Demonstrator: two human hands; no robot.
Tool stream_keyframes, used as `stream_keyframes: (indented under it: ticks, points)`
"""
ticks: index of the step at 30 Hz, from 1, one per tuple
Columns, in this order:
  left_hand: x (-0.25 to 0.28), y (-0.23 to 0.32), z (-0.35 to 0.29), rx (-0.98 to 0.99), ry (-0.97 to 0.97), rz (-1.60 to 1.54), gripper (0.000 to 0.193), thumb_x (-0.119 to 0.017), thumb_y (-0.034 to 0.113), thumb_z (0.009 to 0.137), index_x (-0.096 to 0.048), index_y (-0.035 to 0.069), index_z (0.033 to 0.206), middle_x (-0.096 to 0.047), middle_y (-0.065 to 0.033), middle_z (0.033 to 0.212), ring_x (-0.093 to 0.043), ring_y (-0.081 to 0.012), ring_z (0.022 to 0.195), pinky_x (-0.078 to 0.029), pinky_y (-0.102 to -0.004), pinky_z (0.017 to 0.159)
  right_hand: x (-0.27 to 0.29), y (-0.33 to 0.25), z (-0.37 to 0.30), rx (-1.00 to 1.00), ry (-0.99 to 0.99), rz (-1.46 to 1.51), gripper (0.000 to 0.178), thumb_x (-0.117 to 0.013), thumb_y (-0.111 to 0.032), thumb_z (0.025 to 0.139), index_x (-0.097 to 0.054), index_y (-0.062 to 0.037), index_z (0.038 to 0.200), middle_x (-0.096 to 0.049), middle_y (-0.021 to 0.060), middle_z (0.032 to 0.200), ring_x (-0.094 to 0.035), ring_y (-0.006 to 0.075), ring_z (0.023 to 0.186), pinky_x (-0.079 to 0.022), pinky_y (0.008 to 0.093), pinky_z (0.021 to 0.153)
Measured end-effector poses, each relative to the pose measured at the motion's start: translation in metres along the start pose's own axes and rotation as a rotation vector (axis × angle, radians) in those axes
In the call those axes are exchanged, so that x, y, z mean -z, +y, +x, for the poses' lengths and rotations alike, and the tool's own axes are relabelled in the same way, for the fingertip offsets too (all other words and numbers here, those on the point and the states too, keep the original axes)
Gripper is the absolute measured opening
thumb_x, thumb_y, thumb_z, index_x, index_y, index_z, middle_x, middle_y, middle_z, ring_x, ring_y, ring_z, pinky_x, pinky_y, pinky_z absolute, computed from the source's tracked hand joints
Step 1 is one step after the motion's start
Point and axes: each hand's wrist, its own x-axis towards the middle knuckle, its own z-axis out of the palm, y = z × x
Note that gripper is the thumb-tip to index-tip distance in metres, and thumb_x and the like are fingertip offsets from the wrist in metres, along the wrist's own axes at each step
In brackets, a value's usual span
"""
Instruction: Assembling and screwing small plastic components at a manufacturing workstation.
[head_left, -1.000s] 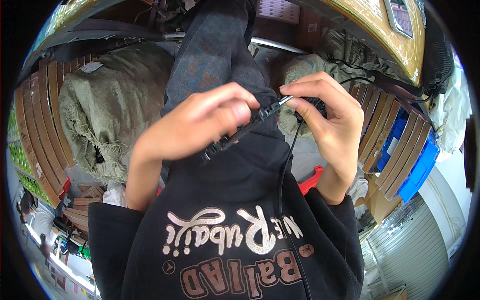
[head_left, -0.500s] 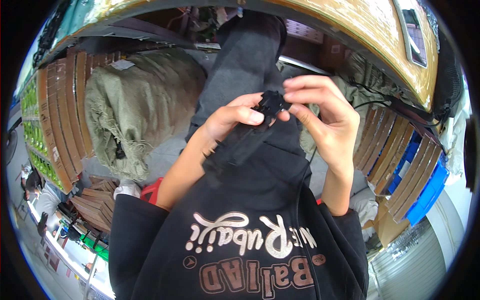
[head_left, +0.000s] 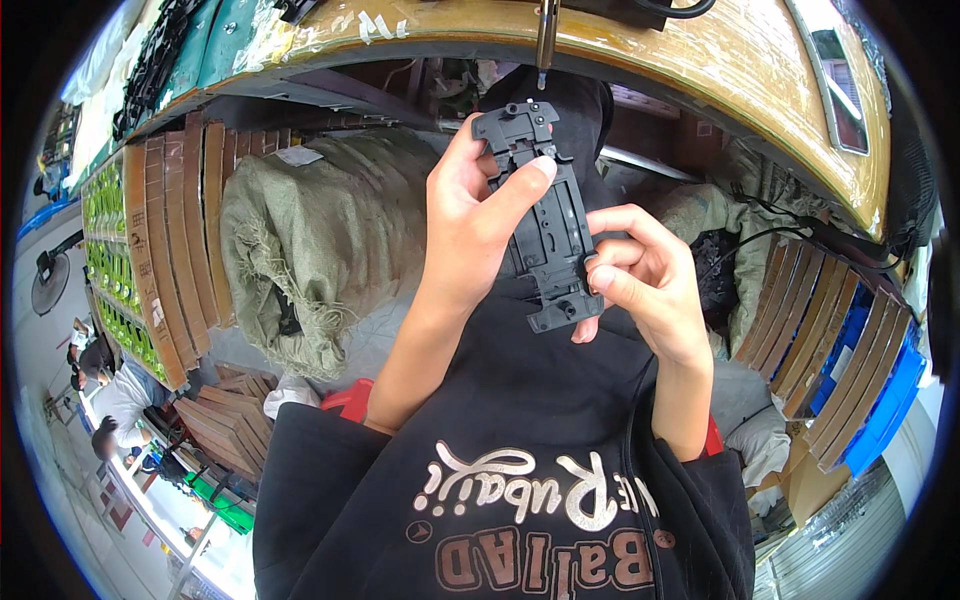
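Observation:
A long black moulded plastic part with slots, ribs and small round bosses is held up in front of my lap, tilted with its top end to the left. My left hand grips its upper left side, the thumb lying across the face. At the lower right edge, my right hand has thumb and fingers closed on the part, with one fingertip showing beneath it. Whether a small piece sits between the right fingertips cannot be made out. Just above the part's top end hangs a slim metal driver bit.
A worn wooden bench edge curves across the top, with a flat dark-screened device on it. A stuffed woven sack stands at left, beside stacked cartons. More cartons, blue crates and cables are at right.
The black plastic part has swung from a blurred, slanting pose to a long upright one facing me. My right hand has moved down from its top end to the lower right edge.

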Motion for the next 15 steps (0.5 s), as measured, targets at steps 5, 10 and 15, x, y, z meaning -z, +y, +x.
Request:
stream_keyframes:
  ticks: [5,10,15]
  points:
    - [0.0001,0.0016,0.0041,0.003,0.027,-0.052,0.021,-0.057,0.004,0.074,-0.049,0.001,0.094,-0.054,-0.0019,0.079,-0.049,-0.0049,0.069,-0.042,-0.0193,0.061,-0.0008,0.0034,0.0000,0.040,-0.091,0.135,0.043,-0.057,0.004,0.074,-0.038,0.0026,0.112,-0.057,0.0129,0.069,-0.059,0.0203,0.055,-0.050,0.0276,0.050]
    - [-0.0015,0.0048,0.0080,-0.001,-0.001,-0.015,0.021,-0.057,0.004,0.074,-0.049,0.001,0.093,-0.054,-0.0016,0.079,-0.049,-0.0050,0.069,-0.042,-0.0195,0.061,0.0013,0.0036,0.0005,0.042,-0.081,0.128,0.047,-0.058,0.005,0.073,-0.035,0.0019,0.113,-0.057,0.0139,0.068,-0.059,0.0217,0.054,-0.049,0.0276,0.050]
    - [-0.0035,0.0058,0.0084,-0.017,-0.018,-0.016,0.021,-0.056,0.003,0.074,-0.049,0.002,0.093,-0.054,-0.0017,0.079,-0.049,-0.0052,0.069,-0.042,-0.0196,0.061,0.0001,0.0018,-0.0010,0.052,-0.069,0.139,0.046,-0.059,0.006,0.072,-0.036,0.0019,0.112,-0.057,0.0134,0.067,-0.059,0.0217,0.054,-0.049,0.0276,0.050]
